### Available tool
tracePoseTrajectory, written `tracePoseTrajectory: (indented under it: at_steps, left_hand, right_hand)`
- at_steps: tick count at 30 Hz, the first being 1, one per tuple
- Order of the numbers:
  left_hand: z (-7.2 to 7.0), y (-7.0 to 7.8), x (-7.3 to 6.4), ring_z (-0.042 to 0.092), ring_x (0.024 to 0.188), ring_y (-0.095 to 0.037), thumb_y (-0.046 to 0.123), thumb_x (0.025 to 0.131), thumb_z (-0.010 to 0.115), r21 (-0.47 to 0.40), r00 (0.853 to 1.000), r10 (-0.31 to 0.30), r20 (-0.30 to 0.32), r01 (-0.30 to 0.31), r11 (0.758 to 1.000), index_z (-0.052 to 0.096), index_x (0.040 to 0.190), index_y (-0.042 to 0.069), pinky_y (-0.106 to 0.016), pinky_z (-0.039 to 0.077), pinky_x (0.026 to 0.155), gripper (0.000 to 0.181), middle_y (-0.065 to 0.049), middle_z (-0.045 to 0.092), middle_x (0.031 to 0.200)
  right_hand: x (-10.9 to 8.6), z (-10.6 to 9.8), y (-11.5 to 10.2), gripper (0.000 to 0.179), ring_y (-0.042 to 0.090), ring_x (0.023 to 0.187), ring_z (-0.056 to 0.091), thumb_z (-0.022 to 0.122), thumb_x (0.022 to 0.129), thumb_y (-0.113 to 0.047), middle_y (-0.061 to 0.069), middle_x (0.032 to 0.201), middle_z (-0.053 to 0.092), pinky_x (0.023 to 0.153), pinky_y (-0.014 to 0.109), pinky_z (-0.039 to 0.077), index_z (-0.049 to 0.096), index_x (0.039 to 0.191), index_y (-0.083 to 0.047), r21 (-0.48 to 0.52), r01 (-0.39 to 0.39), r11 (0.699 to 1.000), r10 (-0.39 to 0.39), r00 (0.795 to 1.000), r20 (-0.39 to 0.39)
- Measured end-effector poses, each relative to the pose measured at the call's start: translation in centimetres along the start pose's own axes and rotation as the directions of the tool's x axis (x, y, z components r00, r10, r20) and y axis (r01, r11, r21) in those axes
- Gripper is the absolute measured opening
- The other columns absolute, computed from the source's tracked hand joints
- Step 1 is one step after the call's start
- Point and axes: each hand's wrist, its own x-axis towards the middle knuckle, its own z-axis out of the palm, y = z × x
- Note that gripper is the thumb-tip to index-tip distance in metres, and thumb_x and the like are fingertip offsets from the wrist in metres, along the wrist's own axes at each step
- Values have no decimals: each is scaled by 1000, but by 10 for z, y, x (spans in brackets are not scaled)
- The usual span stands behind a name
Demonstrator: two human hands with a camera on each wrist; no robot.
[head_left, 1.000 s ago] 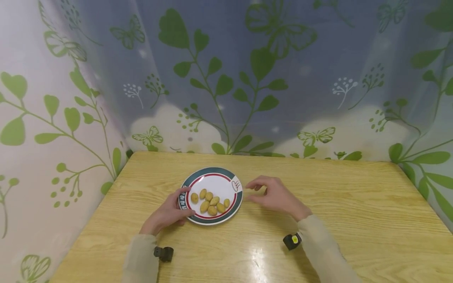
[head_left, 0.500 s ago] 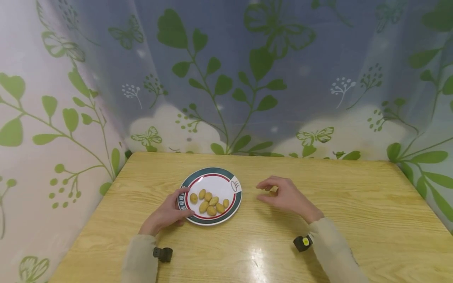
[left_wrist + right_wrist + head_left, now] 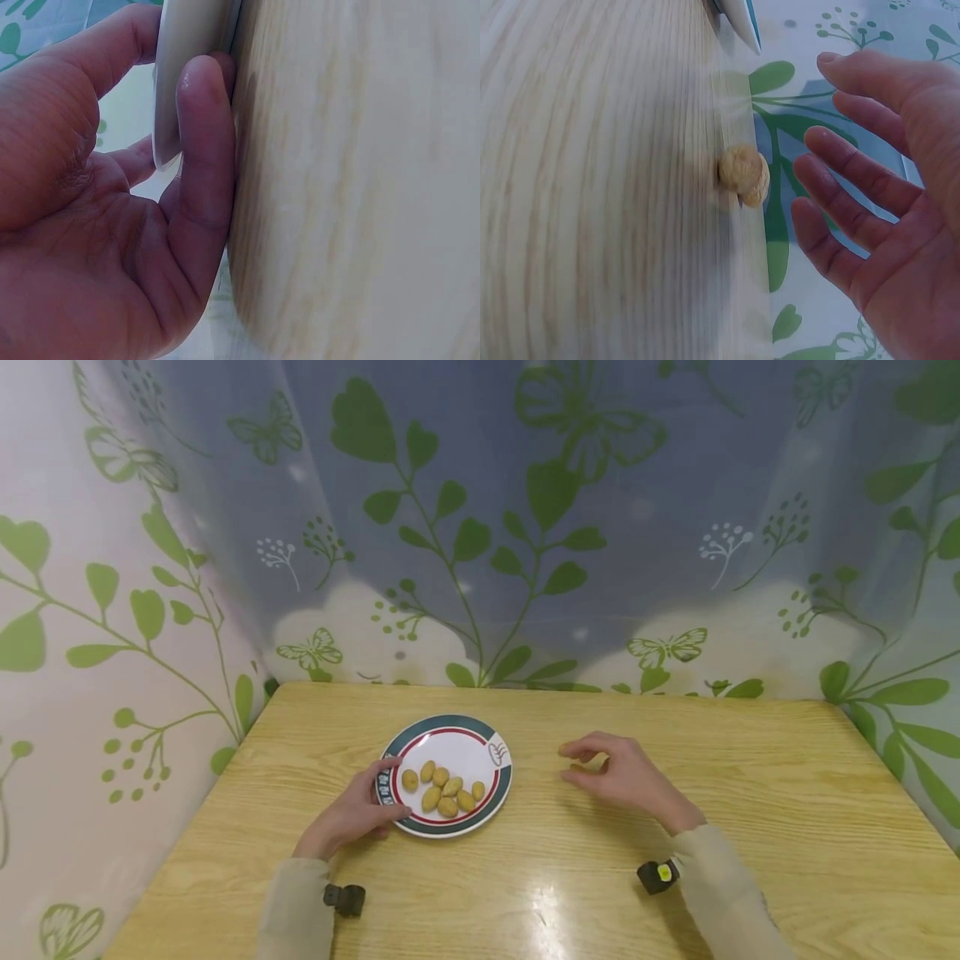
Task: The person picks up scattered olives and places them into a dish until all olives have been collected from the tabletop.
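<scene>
A white plate point(image 3: 461, 747) with a dark green rim and a thin red ring stands on the wooden table point(image 3: 525, 893). Several small yellow-brown oval lumps point(image 3: 431, 797), like baby potatoes, lie on it. My left hand point(image 3: 356, 806) grips the plate's left edge. In the left wrist view the plate's pale side point(image 3: 187, 45) sits between my fingers. To the right of the plate, my right hand point(image 3: 618, 772) hovers with bent, parted fingers. The right wrist view shows two similar lumps point(image 3: 742, 171) on the table, apart from my fingers; the hand mostly hides them in the head view.
A curtain point(image 3: 480, 635) printed with green leaves and butterflies hangs behind the table's back edge. Another patterned sheet point(image 3: 60, 710) covers the left side. A black wrist camera sits at each sleeve, one at the left wrist point(image 3: 345, 900) and one at the right point(image 3: 658, 877).
My right hand has moved rightward, away from the plate's right edge. The left hand and the plate have stayed in place.
</scene>
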Motion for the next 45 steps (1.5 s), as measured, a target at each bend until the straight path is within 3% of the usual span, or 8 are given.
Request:
tracePoseTrajectory:
  at_steps: [24,37,45]
  left_hand:
    - [0,-1,-2,56,61,-16,19,89,80,8,1000,-1,-3,1,1000,33,157,19,-28,53,59,83,-24,37,148]
    - [-1,-1,-1,56,61,-17,22,89,80,10,1000,-12,3,12,1000,33,158,21,-28,53,59,83,-24,36,149]
    - [-1,0,1,56,61,-17,22,89,81,17,1000,-15,-5,15,1000,34,157,22,-29,53,59,83,-23,35,149]
  right_hand:
    - [-8,-11,25,27,23,101,66,77,92,-22,7,114,74,76,26,56,75,117,-11,-59,-56,997,58,998,24]
    - [-6,-11,36,29,22,100,67,75,93,-16,7,112,73,86,42,57,73,121,-9,-72,-76,995,83,992,91]
    - [-5,-9,40,29,18,97,67,76,92,-14,5,107,74,84,33,57,73,120,-9,-77,-70,995,77,993,91]
